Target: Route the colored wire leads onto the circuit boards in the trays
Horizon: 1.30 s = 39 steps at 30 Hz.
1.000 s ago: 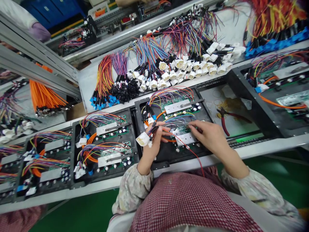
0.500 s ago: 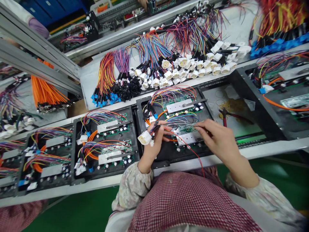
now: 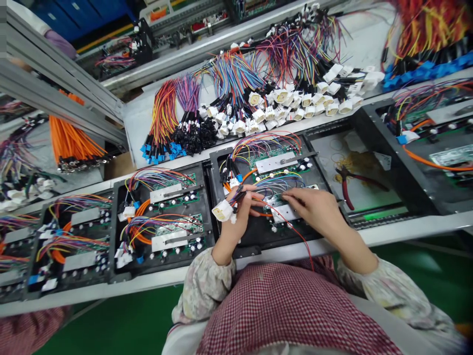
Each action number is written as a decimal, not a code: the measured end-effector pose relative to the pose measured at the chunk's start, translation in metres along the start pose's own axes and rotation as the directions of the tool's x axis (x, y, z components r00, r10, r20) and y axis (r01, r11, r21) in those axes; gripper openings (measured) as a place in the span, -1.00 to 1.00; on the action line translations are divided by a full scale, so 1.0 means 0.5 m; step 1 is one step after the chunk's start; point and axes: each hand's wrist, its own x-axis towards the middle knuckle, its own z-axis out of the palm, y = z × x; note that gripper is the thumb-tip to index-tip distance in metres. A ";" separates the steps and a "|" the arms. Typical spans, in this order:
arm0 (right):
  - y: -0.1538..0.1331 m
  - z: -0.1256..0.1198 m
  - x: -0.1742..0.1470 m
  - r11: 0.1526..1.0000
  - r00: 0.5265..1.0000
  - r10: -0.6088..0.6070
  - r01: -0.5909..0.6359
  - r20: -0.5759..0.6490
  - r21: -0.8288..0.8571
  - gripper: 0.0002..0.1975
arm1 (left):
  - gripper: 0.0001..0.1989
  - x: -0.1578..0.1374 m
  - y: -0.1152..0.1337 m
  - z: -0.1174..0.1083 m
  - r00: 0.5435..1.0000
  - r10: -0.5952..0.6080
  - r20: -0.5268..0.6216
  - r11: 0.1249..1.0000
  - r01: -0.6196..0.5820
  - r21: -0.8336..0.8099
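Observation:
My left hand (image 3: 240, 212) is closed around a wire harness with a white connector (image 3: 222, 211) that sticks out to the left of the fingers. From it, thin coloured wires run right over a green circuit board (image 3: 275, 200) with a silver metal plate (image 3: 286, 213). A loose red wire (image 3: 295, 230) trails down over the tray's front edge. My right hand (image 3: 310, 207) is pinched just above the board, at the wires' right side; its fingertips are too small to show what they hold. Behind sits a second board (image 3: 277, 161), wired, in the same black tray (image 3: 254, 239).
Red-handled pliers (image 3: 345, 187) lie right of the tray. More black trays with wired boards (image 3: 170, 240) line the left. Bundles of harnesses (image 3: 236, 74) with white connectors cover the shelf behind. Orange cables (image 3: 74, 140) hang at the left, near a metal post (image 3: 74, 74).
My right hand has moved left along the board, from its right end toward the middle. My left hand stays in place with the harness.

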 end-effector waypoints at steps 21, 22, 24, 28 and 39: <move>0.104 -0.107 -0.100 0.936 0.924 0.209 -0.284 -0.320 -0.210 -0.56 | -0.81 0.006 0.020 -0.028 0.951 0.296 0.092 0.756 -0.292 0.585; 0.111 -0.107 -0.089 0.948 0.924 0.203 -0.268 -0.324 -0.170 -0.59 | -0.81 0.005 0.021 -0.036 0.935 0.323 0.144 0.670 -0.334 0.664; 0.117 -0.102 -0.074 0.971 0.938 0.188 -0.222 -0.293 -0.087 -0.63 | -0.69 0.004 0.019 -0.053 0.913 0.315 0.258 0.516 -0.393 0.761; 0.116 -0.087 -0.061 0.974 0.945 0.224 -0.224 -0.237 0.025 -0.71 | -0.38 0.000 0.009 -0.083 0.873 0.226 0.432 0.306 -0.485 0.819; 0.142 -0.065 -0.057 0.956 0.980 0.197 -0.188 -0.018 0.225 -0.70 | -0.48 0.006 0.009 -0.085 0.854 0.253 0.454 0.226 -0.508 0.831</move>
